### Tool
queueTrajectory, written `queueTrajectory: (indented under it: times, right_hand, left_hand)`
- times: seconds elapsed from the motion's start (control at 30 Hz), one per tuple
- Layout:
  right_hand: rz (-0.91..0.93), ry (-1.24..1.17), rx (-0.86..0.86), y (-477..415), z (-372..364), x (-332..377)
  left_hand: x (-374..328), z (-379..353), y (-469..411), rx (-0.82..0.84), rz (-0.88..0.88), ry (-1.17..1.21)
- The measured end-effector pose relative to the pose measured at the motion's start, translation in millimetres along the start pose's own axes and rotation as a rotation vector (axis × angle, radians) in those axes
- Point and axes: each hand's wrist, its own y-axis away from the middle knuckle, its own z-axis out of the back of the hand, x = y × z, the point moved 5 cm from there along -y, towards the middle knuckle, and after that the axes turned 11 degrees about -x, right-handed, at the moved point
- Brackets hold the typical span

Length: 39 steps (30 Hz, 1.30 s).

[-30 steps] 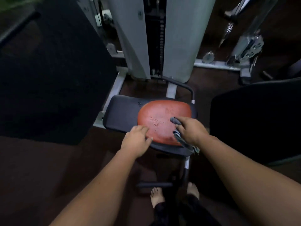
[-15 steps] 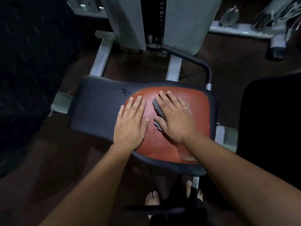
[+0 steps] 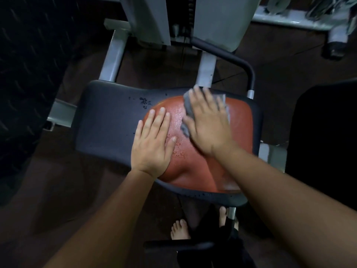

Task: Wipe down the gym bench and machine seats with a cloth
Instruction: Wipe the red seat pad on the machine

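Seat top half taken — bare room on each side

The left hand (image 3: 152, 144) and right hand (image 3: 208, 126) cover the seat's (image 3: 108, 122) middle; its dark left part lies bare, while a black bar (image 3: 231, 57) — curved — stands behind.

two hands (image 3: 152, 144), one cloth (image 3: 188, 107), one seat (image 3: 108, 122), two bare feet (image 3: 179, 229).

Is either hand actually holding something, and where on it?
The right hand presses a grey cloth flat under palm and fingers; no pinch grip. The left hand lies bare on the seat.
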Motion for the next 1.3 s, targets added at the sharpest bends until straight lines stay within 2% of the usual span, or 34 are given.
queueTrajectory:
  times: [0.1, 0.17, 0.27, 0.37, 0.43, 0.53, 0.6, 0.67, 0.73, 0.8, 0.87, 0.9, 1.0, 1.07, 1.13, 1.3]
  right_hand:
    - [0.222, -0.003, 0.093, 67, 3, 1]
    - [0.283, -0.004, 0.119, 68, 6, -27]
    - [0.072, 0.009, 0.046, 8, 6, -67]
    - [-0.132, 0.025, -0.015, -13, 5, -61]
    - [-0.110, -0.014, -0.025, 23, 6, -40]
    - [0.138, 0.011, 0.046, 104, 5, -26]
    - [0.248, 0.011, 0.082, 115, 2, -49]
    - [0.172, -0.040, 0.069, 86, 3, -76]
    - [0.014, -0.057, 0.018, 43, 8, -92]
    - [-0.116, -0.027, -0.017, 21, 9, -88]
    - [-0.182, -0.043, -0.016, 35, 6, -68]
    - [-0.155, -0.056, 0.001, 55, 4, -53]
    - [0.115, -0.051, 0.068, 127, -3, -12]
    - [0.227, -0.064, 0.088, 140, -5, -13]
    - [0.203, -0.069, 0.086, 112, -4, -25]
    - [-0.027, -0.019, -0.016, 7, 1, -27]
  left_hand:
    - [0, 0, 1, -0.009, -0.004, 0.005]
    - [0, 0, 0, -0.006, 0.000, 0.008]
    - [0, -1, 0, 0.002, 0.008, 0.001]
    - [0, -1, 0, 0.008, 0.014, -0.009]
    - [-1, 0, 0, 0.005, 0.019, -0.007]
    - [-1, 0, -1, 0.007, 0.020, -0.004]
    - [-1, 0, 0, 0.012, 0.021, -0.008]
    - [-1, 0, -1, 0.018, 0.023, -0.017]
    - [-1, -1, -1, 0.025, 0.022, -0.028]
    - [-1, -2, -1, 0.025, 0.025, -0.037]
    - [0, -2, 0, 0.030, 0.026, -0.035]
    - [-1, -3, 0, 0.033, 0.025, -0.035]
    - [0, -1, 0, 0.038, 0.024, -0.042]
    - [-1, 0, 0, 0.045, 0.021, -0.035]
    - [-1, -1, -1, 0.052, 0.020, -0.040]
    - [-2, 1, -1, 0.069, 0.019, -0.044]
